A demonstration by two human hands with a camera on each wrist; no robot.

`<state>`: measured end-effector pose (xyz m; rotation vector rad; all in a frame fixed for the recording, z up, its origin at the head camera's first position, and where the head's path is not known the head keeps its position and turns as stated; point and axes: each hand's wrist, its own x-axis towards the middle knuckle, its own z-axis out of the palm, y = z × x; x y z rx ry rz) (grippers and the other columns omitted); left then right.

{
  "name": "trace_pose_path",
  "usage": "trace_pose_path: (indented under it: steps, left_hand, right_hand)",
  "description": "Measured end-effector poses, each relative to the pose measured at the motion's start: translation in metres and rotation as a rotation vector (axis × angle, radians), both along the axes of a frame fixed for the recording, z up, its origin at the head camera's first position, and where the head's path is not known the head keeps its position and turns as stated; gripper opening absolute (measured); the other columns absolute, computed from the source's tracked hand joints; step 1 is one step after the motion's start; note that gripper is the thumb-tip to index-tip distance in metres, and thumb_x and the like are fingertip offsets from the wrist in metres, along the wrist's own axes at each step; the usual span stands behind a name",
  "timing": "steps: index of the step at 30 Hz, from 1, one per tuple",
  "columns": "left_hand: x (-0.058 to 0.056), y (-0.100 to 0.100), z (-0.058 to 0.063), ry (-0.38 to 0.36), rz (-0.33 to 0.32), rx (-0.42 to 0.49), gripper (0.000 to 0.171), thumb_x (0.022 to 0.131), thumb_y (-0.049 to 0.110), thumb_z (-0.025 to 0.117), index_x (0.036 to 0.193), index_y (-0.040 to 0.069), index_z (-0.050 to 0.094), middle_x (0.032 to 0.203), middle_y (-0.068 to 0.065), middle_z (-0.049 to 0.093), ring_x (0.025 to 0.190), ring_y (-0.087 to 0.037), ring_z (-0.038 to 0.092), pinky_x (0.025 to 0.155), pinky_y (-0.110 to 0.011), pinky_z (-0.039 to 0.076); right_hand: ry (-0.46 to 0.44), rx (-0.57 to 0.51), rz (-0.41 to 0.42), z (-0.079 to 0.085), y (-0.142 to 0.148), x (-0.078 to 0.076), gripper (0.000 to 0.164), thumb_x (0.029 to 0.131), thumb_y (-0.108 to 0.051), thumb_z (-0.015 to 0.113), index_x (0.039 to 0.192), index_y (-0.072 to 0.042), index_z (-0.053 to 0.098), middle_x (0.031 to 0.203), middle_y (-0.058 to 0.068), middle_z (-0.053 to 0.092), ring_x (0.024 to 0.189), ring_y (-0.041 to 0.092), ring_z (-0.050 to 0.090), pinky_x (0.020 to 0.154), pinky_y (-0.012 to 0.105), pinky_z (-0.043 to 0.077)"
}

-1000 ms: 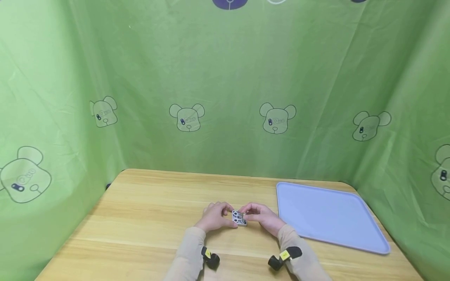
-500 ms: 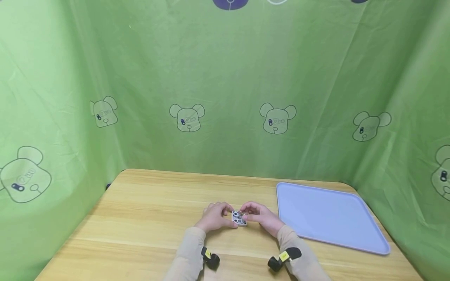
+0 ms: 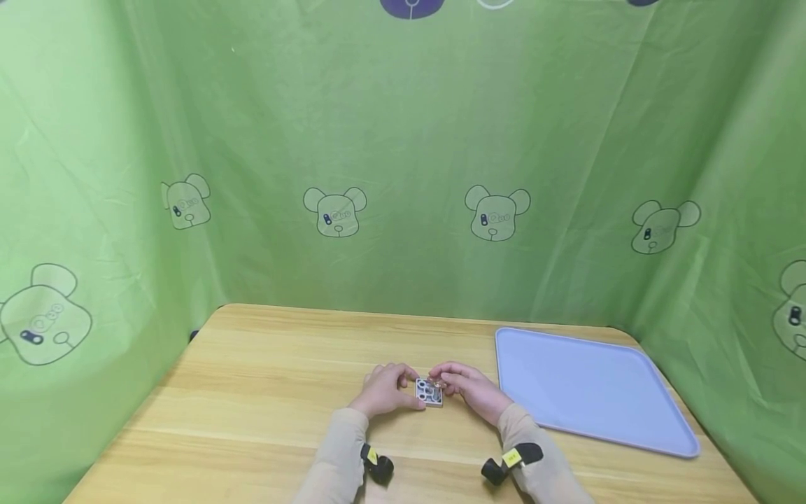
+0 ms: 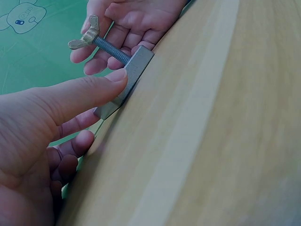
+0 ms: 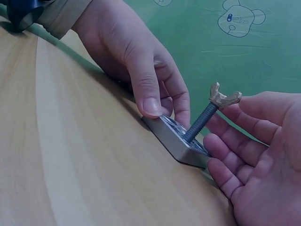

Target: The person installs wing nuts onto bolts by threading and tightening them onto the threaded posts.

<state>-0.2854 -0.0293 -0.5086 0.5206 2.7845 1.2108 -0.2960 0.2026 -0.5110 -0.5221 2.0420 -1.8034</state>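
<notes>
My left hand (image 3: pixel 385 389) holds a small square metal block (image 3: pixel 429 400) on the tabletop by its edges, thumb on the near side. The block has round holes in its top face. A grey threaded bolt (image 5: pixel 201 123) rises from it, with a brass-coloured wing nut (image 5: pixel 223 98) at its upper end. My right hand (image 3: pixel 471 386) is around the wing nut from the right, fingers loosely bent. In the right wrist view one fingertip lies right at a wing, while the lower fingers are beside the block's corner. The left wrist view shows the wing nut (image 4: pixel 89 35) in front of the right fingers.
A light blue tray (image 3: pixel 592 385) lies at the right of the wooden table (image 3: pixel 283 357), just beyond the right forearm. Green curtains (image 3: pixel 403 140) with bear heads surround the table's back and sides. A black camera is strapped to each wrist.
My right thumb and fingers have turned and loosened from their pinch at the wing nut, which shows more now. The left hand and the block have stayed in place.
</notes>
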Motion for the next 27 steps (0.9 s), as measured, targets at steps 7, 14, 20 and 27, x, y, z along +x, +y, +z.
trace_pose_path:
  steps: [7, 14, 20, 27]
  left_hand:
    - [-0.0005, -0.0001, -0.0004, 0.002, 0.001, -0.006, 0.051, 0.063, 0.042, 0.087, 0.106, 0.023, 0.068, 0.086, 0.006, 0.057, 0.08, -0.012, 0.042, 0.08, -0.032, 0.03]
    - [-0.0016, -0.0003, -0.0023, 0.001, -0.002, -0.004, 0.051, 0.063, 0.042, 0.087, 0.106, 0.023, 0.068, 0.086, 0.006, 0.057, 0.08, -0.012, 0.042, 0.08, -0.032, 0.029]
    - [-0.001, -0.0004, -0.0025, -0.002, -0.002, -0.001, 0.05, 0.064, 0.042, 0.086, 0.106, 0.023, 0.068, 0.085, 0.006, 0.056, 0.08, -0.012, 0.042, 0.08, -0.032, 0.029]
    - [-0.0001, -0.0002, -0.0002, -0.006, -0.001, 0.0, 0.051, 0.064, 0.041, 0.087, 0.107, 0.023, 0.068, 0.086, 0.006, 0.057, 0.08, -0.012, 0.042, 0.08, -0.032, 0.029]
  right_hand:
    - [0.004, 0.016, 0.028, 0.0004, -0.0003, -0.0001, 0.036, 0.096, -0.014, 0.052, 0.126, 0.005, 0.054, 0.118, -0.002, 0.063, 0.104, 0.009, 0.057, 0.092, 0.032, 0.042]
    - [0.017, 0.062, 0.055, 0.002, -0.0008, 0.0015, 0.042, 0.093, -0.016, 0.058, 0.129, 0.004, 0.055, 0.133, 0.021, 0.057, 0.117, 0.014, 0.052, 0.101, 0.037, 0.032]
    - [0.008, 0.06, 0.058, 0.0047, -0.0022, 0.0037, 0.042, 0.092, -0.014, 0.059, 0.128, 0.006, 0.055, 0.135, 0.024, 0.055, 0.121, 0.016, 0.052, 0.11, 0.044, 0.023]
    - [-0.007, 0.044, 0.048, 0.0055, -0.0023, 0.0037, 0.037, 0.091, -0.014, 0.062, 0.121, 0.007, 0.058, 0.13, 0.018, 0.06, 0.118, 0.014, 0.053, 0.109, 0.045, 0.023]
